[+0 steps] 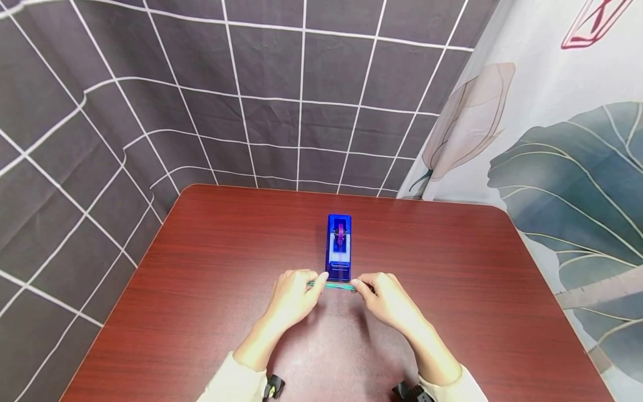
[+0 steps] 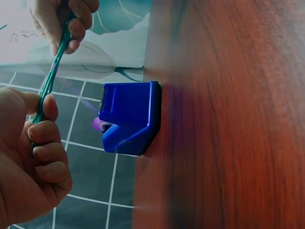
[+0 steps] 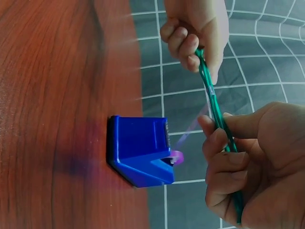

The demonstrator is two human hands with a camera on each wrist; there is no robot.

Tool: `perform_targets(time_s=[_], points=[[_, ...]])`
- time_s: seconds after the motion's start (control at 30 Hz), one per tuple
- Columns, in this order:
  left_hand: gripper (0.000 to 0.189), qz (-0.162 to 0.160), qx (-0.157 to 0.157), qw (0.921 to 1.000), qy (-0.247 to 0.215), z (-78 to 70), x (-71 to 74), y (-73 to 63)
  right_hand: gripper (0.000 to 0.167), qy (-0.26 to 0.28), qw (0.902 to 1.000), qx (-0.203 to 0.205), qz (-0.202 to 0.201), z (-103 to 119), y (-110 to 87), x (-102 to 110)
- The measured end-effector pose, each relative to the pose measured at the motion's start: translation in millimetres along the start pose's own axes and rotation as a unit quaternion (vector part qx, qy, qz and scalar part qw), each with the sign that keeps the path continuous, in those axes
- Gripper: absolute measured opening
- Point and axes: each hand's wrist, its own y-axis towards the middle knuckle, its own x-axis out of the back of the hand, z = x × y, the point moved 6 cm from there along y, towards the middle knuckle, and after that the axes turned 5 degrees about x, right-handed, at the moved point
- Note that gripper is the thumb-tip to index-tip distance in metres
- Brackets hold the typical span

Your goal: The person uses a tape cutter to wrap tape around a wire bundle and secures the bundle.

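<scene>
A slim bundle of green cord-like strands is stretched between the two hands, above the table. My left hand pinches one end between thumb and fingers, and my right hand grips the other end. Just beyond it stands a blue tape dispenser with a small purple tape roll. From the roll a clear, purplish strip of tape runs toward the middle of the strands. In the left wrist view the dispenser's side shows behind the bundle. The ends of the strands are partly hidden inside the fingers.
The reddish-brown wooden table lies under everything. A dark grey curtain with a white grid hangs along its back and left. At the right is a pale curtain with leaf prints.
</scene>
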Motion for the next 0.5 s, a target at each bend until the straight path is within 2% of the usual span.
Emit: perform_targets(time_s=[0.23, 0.5], points=[[0.050, 0.003, 0.008, 0.9999, -0.007, -1.8, 2.0, 3.1, 0.041, -0.007, 1.0000, 0.005, 0.000, 0.9, 2.8, 2.6], [0.050, 0.002, 0.008, 1.0000, -0.005, -3.4, 5.6, 6.6, 0.034, -0.023, 0.9987, 0.038, -0.025, 5.4, 5.2, 7.6]])
